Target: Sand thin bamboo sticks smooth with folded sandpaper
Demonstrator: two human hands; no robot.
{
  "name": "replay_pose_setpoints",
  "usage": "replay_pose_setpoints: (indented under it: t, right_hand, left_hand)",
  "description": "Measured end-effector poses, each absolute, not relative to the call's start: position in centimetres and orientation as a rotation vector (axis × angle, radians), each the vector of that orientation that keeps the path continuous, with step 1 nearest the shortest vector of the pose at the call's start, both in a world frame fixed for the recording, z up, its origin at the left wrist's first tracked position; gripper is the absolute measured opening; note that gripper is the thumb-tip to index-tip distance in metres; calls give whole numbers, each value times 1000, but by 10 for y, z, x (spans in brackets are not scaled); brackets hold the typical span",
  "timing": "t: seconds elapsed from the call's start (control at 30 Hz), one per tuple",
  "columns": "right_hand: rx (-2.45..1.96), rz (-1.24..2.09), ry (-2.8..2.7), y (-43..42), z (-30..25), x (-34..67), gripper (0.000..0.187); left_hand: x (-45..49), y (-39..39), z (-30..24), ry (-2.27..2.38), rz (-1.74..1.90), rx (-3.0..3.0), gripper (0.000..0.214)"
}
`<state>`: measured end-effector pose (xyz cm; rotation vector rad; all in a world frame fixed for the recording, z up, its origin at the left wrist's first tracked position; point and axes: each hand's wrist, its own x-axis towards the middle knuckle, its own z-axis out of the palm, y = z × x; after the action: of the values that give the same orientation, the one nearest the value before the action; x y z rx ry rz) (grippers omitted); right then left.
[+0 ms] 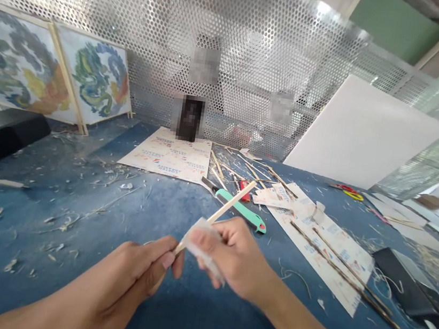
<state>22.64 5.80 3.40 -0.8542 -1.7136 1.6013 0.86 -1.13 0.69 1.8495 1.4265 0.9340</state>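
A thin, pale wooden stick [232,203] slants up and away between my hands, above the blue tabletop [105,230]. My left hand [134,272] is closed around its near end, thumb pressed against the fingers. In my right hand [241,259] is a small folded piece of whitish sandpaper [202,237], pinched around the stick just beyond my left fingertips. The stick's far end sticks out free past the sandpaper. Behind it on the table lies a turquoise-handled cutting tool [243,212], with a red object [244,188] beside it.
Printed abrasive sheets [168,152] lie ahead, and another sheet [338,245] at right carries dark sticks [324,254]. Scissors [351,192], wood shavings [12,264] and black blocks [5,133] are scattered about. Painted panels [97,75], a white board [365,132] and perforated metal mesh [252,7] stand behind.
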Motion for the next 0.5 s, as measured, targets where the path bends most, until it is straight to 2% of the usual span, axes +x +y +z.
replay_pose_setpoints:
  t: [0.13,0.2,0.4,0.5]
  right_hand:
    - [-891,1283,-1452,79,42,251,60]
    - [-877,1236,-1396,81,43,254,63]
    - [-870,1644,-1731,53,33,226,55]
    - [-848,1645,-1763,52,31,223,54]
  left_hand:
    - [12,-14,17,1455,860,1796,30]
    - [13,-15,19,1442,858,1786,31]
    - [10,-12,10,1432,901,1812,27]
    - [9,-12,9,1431,893,1846,26]
